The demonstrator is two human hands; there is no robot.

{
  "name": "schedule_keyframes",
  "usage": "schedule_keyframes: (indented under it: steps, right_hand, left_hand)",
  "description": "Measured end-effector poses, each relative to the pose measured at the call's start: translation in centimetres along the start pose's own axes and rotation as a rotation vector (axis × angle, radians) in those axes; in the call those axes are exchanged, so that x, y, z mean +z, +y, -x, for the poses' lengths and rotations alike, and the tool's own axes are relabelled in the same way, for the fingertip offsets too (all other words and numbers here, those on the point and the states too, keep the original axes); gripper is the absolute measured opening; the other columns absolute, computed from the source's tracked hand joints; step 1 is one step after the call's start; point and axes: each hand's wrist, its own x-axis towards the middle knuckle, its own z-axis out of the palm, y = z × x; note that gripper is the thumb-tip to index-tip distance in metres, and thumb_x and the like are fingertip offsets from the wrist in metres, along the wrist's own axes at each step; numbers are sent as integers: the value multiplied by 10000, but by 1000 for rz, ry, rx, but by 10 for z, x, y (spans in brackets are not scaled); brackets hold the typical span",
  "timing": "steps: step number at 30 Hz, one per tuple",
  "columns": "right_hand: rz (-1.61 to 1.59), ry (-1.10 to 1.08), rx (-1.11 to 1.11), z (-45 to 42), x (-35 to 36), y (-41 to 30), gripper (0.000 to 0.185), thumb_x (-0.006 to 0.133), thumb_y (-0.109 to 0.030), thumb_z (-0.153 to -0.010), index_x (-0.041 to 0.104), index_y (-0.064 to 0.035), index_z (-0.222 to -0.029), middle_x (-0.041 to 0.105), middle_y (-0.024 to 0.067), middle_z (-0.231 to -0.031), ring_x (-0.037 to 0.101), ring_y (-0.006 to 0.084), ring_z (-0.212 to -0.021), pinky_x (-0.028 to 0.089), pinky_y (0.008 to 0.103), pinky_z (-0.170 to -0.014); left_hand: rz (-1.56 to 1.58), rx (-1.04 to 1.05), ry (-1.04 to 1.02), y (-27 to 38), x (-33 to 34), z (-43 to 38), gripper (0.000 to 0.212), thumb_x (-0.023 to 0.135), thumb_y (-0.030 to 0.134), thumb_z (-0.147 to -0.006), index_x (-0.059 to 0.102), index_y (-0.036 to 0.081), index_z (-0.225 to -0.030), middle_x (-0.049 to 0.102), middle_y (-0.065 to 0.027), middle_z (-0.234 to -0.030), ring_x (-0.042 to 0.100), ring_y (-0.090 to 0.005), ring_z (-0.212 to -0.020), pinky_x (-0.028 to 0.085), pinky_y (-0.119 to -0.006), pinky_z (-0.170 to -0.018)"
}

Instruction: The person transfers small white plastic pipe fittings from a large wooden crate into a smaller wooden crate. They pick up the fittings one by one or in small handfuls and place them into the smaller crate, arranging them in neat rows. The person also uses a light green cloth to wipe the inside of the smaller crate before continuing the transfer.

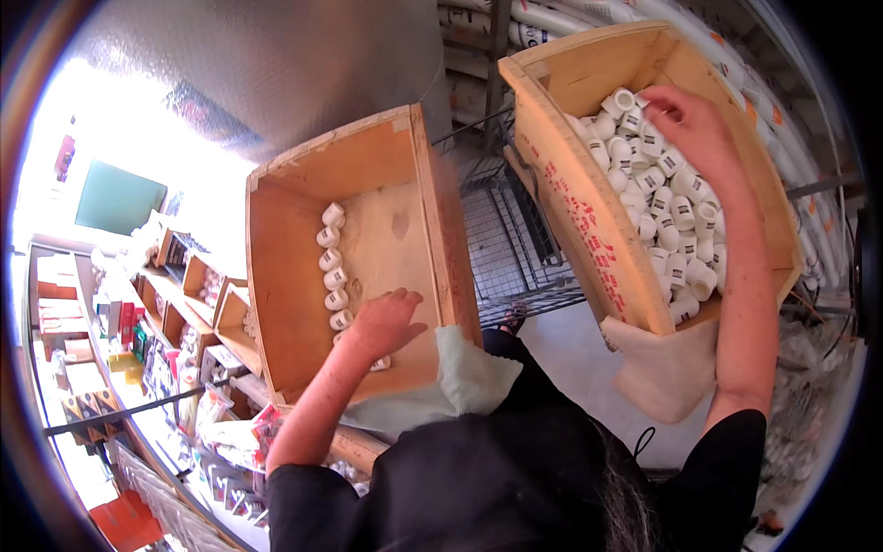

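Observation:
My left hand (388,323) is over the left wooden box (334,148), its thumb apart from its fingers and nothing seen in it. Below and beside it, white plastic elbow pipe fittings (334,278) stand in a row along the box's left side; my hand and forearm hide part of the row. My right hand (679,124) reaches into the right wooden box (586,228), at the far end of a heap of similar white fittings (648,181). Its bent fingertips meet a fitting there, but whether they grip it is not clear.
Between the boxes is a black wire rack (510,228). Cloths, one pale green (476,366) and one beige (666,372), cover the boxes' near edges. Wrapped white pipes (759,103) lie behind the right box. Shelves of packaged goods (186,331) line the left.

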Motion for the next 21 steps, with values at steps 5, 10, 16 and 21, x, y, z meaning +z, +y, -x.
schedule_keyframes:
  steps: [5, 10, 16, 21]
  right_hand:
    - [296, -225, 105, 3, 26, 6, 309, 666, -224, -874, 690, -114, -1162, 715, 132, -1066, 688, 293, -969, 538, 415, -872]
    - [467, -252, 222, 1, 64, 42, 371, 650, -209, -875, 651, -95, -1228, 709, 167, -1075, 684, 326, -987, 540, 431, -876]
    - [620, -147, 209, 2, 101, 57, 343, 627, -271, -880, 638, -2, -1091, 638, 230, -1132, 670, 406, -986, 556, 512, -831]
    - [617, -166, 279, 6, 96, 56, 368, 671, -352, -870, 673, -32, -1052, 704, 195, -1048, 694, 349, -971, 557, 477, -811]
  left_hand:
    - [103, 84, 110, 25, 1, -3, 284, 660, 180, -824, 591, 12, -1044, 634, -191, -1015, 627, -394, -1003, 517, -484, -830]
    - [98, 24, 103, 2, 33, -16, 258, 651, 169, -833, 610, 19, -1039, 646, -176, -1013, 623, -378, -1029, 512, -472, -846]
    - [113, 5, 29, -8, 43, -13, 326, 680, 225, -852, 636, 54, -1127, 671, -161, -1076, 636, -350, -1052, 517, -454, -873]
    - [77, 9, -32, -3, 44, -17, 345, 687, 236, -853, 639, 61, -1146, 676, -160, -1077, 644, -348, -1042, 525, -443, -875]
